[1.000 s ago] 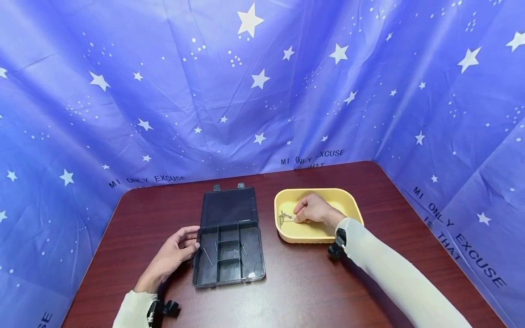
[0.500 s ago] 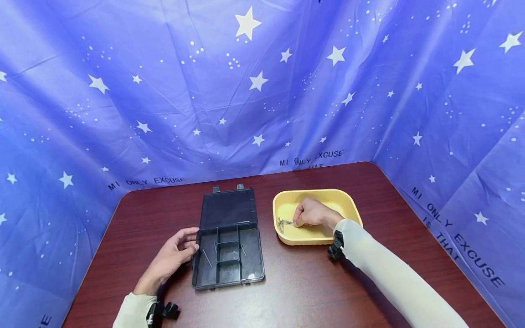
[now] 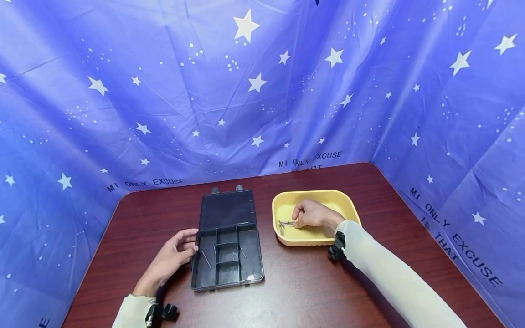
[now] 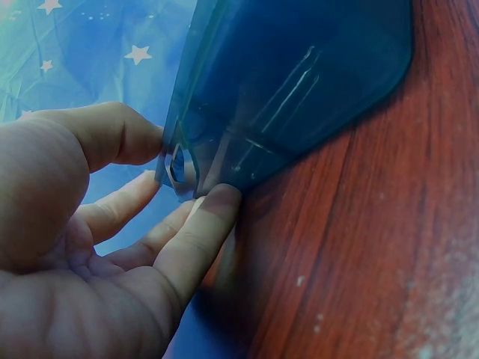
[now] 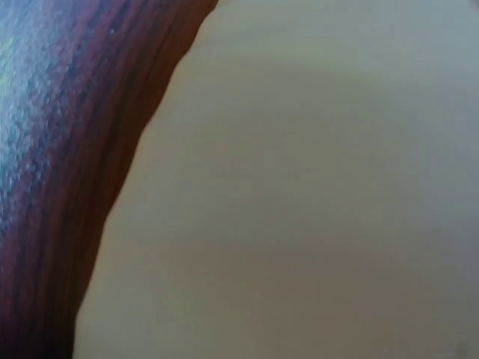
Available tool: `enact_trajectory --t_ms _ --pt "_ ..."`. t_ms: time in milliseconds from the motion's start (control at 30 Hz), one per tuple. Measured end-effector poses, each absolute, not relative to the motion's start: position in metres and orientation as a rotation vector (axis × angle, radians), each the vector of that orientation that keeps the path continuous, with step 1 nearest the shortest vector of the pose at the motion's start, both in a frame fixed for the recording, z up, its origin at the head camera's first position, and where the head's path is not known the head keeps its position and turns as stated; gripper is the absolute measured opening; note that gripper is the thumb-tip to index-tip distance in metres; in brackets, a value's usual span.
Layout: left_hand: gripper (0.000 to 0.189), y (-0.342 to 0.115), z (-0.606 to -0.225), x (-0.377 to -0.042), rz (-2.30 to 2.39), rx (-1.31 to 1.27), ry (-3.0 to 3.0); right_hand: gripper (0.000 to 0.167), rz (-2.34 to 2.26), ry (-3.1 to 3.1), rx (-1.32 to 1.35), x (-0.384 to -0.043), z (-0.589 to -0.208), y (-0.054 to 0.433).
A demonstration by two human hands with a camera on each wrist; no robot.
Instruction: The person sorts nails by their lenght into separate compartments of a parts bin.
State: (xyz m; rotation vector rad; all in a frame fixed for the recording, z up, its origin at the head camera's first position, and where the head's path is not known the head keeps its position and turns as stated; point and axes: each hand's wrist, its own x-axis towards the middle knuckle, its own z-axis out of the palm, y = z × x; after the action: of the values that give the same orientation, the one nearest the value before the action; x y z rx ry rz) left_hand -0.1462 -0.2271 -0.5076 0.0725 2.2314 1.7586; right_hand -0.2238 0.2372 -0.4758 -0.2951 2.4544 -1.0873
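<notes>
A dark, see-through compartment box (image 3: 253, 262) lies with its lid folded back on the table. My left hand (image 3: 174, 255) holds its left side, thumb and fingers at the edge of the box (image 4: 299, 90) in the left wrist view. Single thin nails (image 3: 206, 259) lie in several compartments. My right hand (image 3: 313, 213) reaches into a yellow tray (image 3: 348, 202), where its thumb and finger pinch at the ends of thin metal nails (image 3: 283, 224). The fingertips partly hide them. In the right wrist view the tray's outer wall (image 5: 299, 187) blocks the hand.
Both stand on a dark red wooden table (image 3: 295, 287), the tray to the right of the box. A blue curtain (image 3: 184, 91) with white stars hangs behind and along both sides. The box's two latches (image 3: 239, 187) point toward the back.
In the tray, my right fingers have shifted slightly at the nails, and the nails lie a little differently. My left hand stays on the box. The whole head view has drifted slightly.
</notes>
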Motion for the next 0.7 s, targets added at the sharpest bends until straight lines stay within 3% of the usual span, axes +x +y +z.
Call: enact_trajectory --t_ms 100,400,700 --pt "0.056 -0.2270 -0.5077 -0.1458 1.766 0.082 2.233 0.021 -1.054 2.481 -0.304 -0.2243 -0.4772 0.2377" --pt "0.056 -0.2271 -0.5067 -0.1459 1.775 0.086 2.231 0.009 -0.860 2.573 -0.465 -0.2208 -0.4758 0.2355" --pt "0.056 -0.2280 -0.5069 -0.1463 1.776 0.088 2.230 0.006 -1.005 2.437 -0.442 -0.2232 -0.4739 0.2424"
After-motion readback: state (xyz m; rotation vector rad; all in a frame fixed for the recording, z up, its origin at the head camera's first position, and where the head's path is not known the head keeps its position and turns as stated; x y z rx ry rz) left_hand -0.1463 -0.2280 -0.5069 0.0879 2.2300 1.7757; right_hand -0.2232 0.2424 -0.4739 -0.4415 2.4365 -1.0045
